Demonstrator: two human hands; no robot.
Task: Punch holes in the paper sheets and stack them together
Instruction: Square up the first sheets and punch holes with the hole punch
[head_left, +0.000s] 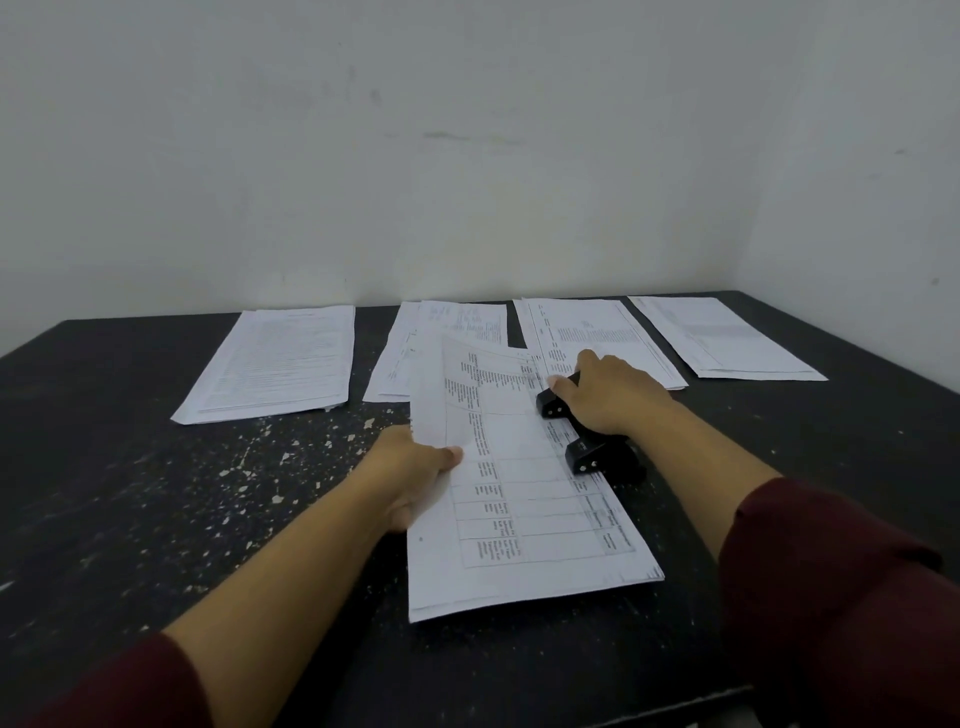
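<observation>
Black table (156, 467): left grip (410, 467) pinches unreadable sheet (519, 519); right grip (613, 400) presses punch (592, 447).

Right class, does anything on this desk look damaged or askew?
Yes: the black table is chipped, with pale flecks left of the left hand. The second paper pile is fanned unevenly, unlike its neighbours.
</observation>
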